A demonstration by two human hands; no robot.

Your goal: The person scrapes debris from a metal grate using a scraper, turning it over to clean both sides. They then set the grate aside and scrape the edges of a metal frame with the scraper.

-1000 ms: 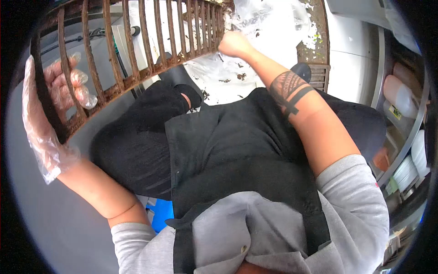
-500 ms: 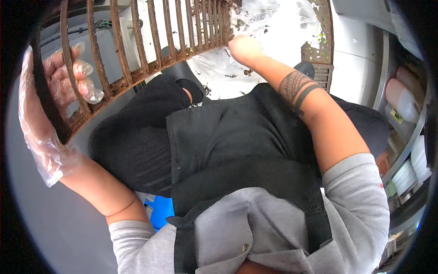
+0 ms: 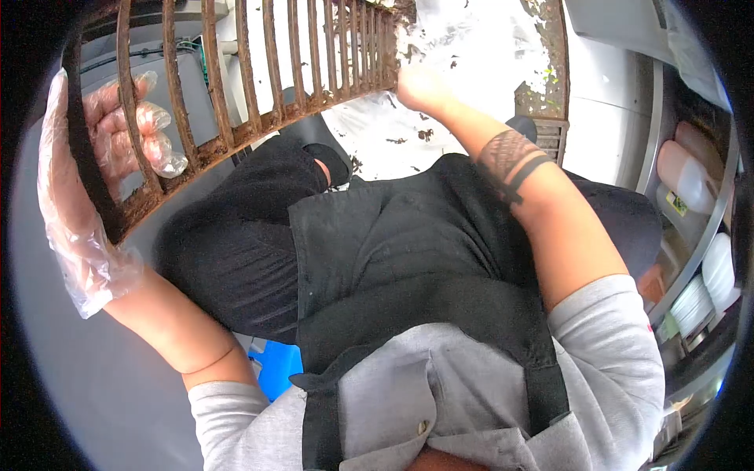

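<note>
A rusty brown metal grate (image 3: 255, 124) with long bars slants across the upper left. My left hand (image 3: 86, 188), in a clear plastic glove, grips its near-left end, with the fingers passing behind the outer bar and the thumb side outside it. At the grate's right end is my right hand (image 3: 424, 88), closed in a fist against the end piece; its fingertips are hidden and what they hold cannot be made out. Under the grate and my right hand lies clear plastic sheeting (image 3: 471, 47) with dark brown flakes on it.
A brown-edged drain or frame with a small slotted grate (image 3: 554, 133) lies at the upper right. Bottles (image 3: 682, 169) and stacked white containers (image 3: 691, 306) stand on shelving at the right. A blue object (image 3: 279, 369) sits below my left thigh.
The grate and both hands have shifted slightly to the right in view, the right hand also a little downward. The grips look the same.
</note>
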